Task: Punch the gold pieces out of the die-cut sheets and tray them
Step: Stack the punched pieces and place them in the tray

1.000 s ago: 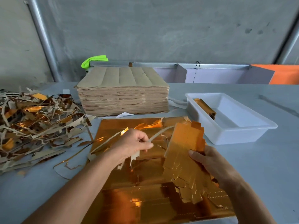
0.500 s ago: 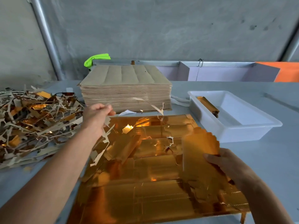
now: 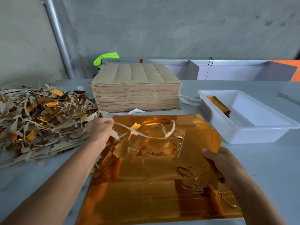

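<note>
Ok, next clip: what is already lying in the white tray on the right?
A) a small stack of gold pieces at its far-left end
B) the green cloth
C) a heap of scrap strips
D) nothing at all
A: a small stack of gold pieces lies at the far-left end of the white tray, while the scrap strips are heaped on the table to the left and the green cloth lies behind the brown stack.

The gold sheet (image 3: 146,192) at the lower centre is glossy foil card and reflects like a mirror, while the stack of sheets (image 3: 136,88) behind it shows matt brown paper backs. The tray (image 3: 243,133) at the right is smooth white plastic. The scrap pile (image 3: 40,119) at the left mixes rough matt card strips with shiny gold bits, and the surface (image 3: 267,159) looks matt pale grey.
</note>
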Tool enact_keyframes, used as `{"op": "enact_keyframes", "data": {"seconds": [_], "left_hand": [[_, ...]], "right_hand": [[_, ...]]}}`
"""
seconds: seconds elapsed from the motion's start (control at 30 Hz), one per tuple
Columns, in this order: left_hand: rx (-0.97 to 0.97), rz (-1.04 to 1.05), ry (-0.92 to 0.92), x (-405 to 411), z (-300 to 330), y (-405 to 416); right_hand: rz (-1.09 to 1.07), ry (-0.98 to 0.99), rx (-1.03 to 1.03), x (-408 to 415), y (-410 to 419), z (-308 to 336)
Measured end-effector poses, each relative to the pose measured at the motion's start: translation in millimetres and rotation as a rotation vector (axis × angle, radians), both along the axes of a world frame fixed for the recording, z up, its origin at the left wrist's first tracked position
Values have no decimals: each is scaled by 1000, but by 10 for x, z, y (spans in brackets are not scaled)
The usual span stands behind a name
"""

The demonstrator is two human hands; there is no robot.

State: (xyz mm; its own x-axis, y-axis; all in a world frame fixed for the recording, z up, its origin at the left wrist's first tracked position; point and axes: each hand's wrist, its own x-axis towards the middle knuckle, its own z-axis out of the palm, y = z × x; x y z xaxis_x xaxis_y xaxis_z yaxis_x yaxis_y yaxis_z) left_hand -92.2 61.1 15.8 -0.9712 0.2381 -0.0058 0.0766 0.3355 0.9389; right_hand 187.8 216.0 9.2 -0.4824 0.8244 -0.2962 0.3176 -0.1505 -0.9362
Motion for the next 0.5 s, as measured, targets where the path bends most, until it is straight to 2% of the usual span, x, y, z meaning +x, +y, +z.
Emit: {"op": "enact_keyframes", "data": {"seconds": [0.1, 0.17, 0.2, 0.23, 0.3, 0.33, 0.37, 0.43, 0.5], "left_hand": [[458, -9, -216, 101, 207, 48], [667, -95, -239, 123, 347, 94], [605, -127, -180, 118, 378, 121], [358, -137, -75, 114, 378, 140], [-304, -123, 228, 131, 280, 147], [-501, -125, 406, 163, 200, 119], [-592, -132, 573, 194, 119, 88], [-617, -163, 790, 251, -24, 31], [-725, -272, 766, 353, -107, 2]], "right_hand": [[12, 1, -9, -50, -48, -39], [32, -4, 6, -87, -100, -53], [42, -8, 9, -101, -125, -54], [54, -11, 8, -111, -148, -56], [96, -7, 13, -127, -195, -56], [118, -8, 21, -135, -211, -63], [131, -10, 28, -143, -223, -75], [144, -10, 21, -163, -249, -85], [158, -13, 15, -194, -286, -77]]}}
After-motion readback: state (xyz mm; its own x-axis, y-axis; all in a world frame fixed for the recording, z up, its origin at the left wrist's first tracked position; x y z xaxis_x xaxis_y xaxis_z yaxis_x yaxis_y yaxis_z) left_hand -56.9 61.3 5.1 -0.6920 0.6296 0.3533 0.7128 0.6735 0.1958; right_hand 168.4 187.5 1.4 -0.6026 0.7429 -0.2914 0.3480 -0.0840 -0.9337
